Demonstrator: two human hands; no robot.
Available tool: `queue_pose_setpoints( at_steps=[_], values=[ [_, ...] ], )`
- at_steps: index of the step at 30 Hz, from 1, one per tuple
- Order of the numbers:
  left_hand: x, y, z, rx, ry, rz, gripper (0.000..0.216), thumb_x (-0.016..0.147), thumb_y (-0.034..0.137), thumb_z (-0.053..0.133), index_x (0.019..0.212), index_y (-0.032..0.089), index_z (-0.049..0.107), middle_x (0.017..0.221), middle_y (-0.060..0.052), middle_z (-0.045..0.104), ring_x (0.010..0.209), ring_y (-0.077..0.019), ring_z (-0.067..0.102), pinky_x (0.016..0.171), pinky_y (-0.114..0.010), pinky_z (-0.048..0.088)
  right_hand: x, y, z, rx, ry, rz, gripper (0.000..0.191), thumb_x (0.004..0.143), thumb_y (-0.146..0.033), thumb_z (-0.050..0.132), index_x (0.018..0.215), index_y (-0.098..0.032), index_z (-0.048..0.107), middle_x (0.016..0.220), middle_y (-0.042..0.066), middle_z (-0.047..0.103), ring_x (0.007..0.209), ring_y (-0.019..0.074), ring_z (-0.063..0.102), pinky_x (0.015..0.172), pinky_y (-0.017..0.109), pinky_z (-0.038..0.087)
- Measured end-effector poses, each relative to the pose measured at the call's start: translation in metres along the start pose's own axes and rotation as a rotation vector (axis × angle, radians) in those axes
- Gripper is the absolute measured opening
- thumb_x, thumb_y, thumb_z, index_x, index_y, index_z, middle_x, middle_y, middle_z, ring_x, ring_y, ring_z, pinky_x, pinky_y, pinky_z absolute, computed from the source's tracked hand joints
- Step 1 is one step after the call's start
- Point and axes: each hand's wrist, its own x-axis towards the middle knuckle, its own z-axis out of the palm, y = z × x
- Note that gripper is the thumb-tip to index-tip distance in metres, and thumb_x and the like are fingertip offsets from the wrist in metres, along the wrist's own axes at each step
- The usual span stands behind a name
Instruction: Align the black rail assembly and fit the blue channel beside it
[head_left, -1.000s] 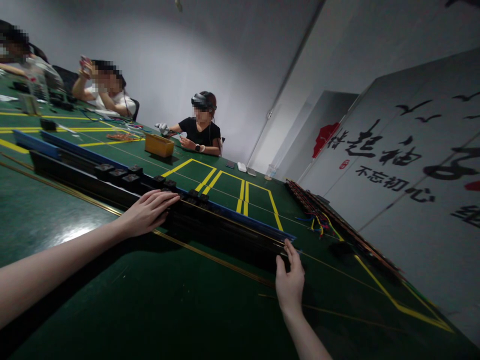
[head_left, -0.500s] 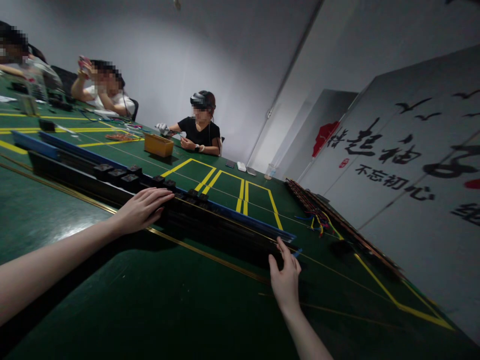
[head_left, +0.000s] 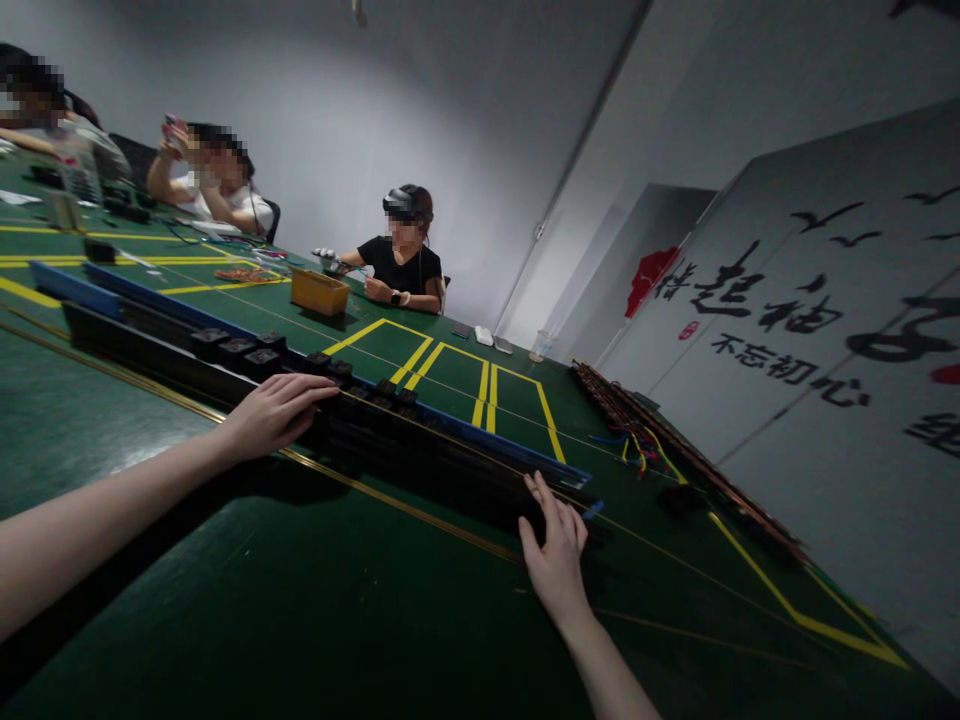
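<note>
A long black rail [head_left: 427,475] with blue edge strips [head_left: 495,436] lies slantwise across the table before me. Several small black blocks [head_left: 237,352] sit along its middle. One thin brass-coloured rod [head_left: 450,432] runs along its upper edge between my hands. My left hand [head_left: 274,415] rests flat on the near edge beside the blocks, fingers stretched out. Close to the rail's right end is my right hand [head_left: 553,560], its thumb apart and its fingertips at the rod. Whether they touch the rod is too dark to tell. More thin brass-coloured rods [head_left: 405,508] lie on the table in front of the rail.
The green table [head_left: 300,620] carries yellow tape outlines. A yellow bin [head_left: 319,291] stands beyond the rail, near a co-worker [head_left: 403,262] wearing a headset. Two other people sit at far left. Bundled long strips with coloured wires [head_left: 637,440] lie at right.
My right hand has shifted slightly left along the rail's edge. My left hand has slid a little left too, still flat on the rail. The co-worker's gloved hand has changed pose.
</note>
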Motion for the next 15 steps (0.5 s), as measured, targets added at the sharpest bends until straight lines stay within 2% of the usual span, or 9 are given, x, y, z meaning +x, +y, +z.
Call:
queue_pose_setpoints(
  at_steps=[5, 11, 15],
  values=[
    [0.001, 0.0, 0.001, 0.016, -0.011, -0.008, 0.041, 0.091, 0.023, 0.042, 0.131, 0.021, 0.052, 0.124, -0.01, 0.059, 0.113, -0.0242, 0.056, 0.095, -0.039, 0.045, 0.002, -0.003, -0.002, 0.103, 0.02, 0.059, 0.056, 0.09, -0.04, 0.044, 0.144, -0.024, 0.04, 0.125, 0.005, 0.064, 0.12, 0.0246, 0.049, 0.108, 0.05, 0.024],
    [-0.001, -0.008, -0.002, 0.076, 0.035, 0.029, 0.036, 0.094, 0.018, 0.038, 0.128, 0.018, 0.051, 0.121, -0.009, 0.059, 0.111, -0.0228, 0.054, 0.095, -0.037, 0.042, 0.006, -0.004, -0.011, 0.303, 0.191, 0.233, 0.044, 0.085, -0.039, 0.048, 0.123, -0.018, 0.057, 0.108, 0.008, 0.07, 0.113, 0.0266, 0.056, 0.104, 0.049, 0.03],
    [-0.001, -0.012, -0.006, 0.137, 0.09, 0.052, 0.03, 0.094, 0.017, 0.041, 0.12, 0.019, 0.055, 0.112, -0.008, 0.062, 0.105, -0.0212, 0.055, 0.091, -0.035, 0.041, 0.007, -0.005, -0.014, 0.322, 0.185, 0.227, 0.041, 0.083, -0.039, 0.048, 0.116, -0.019, 0.061, 0.109, 0.008, 0.07, 0.11, 0.0268, 0.058, 0.103, 0.049, 0.03]
  ],
)
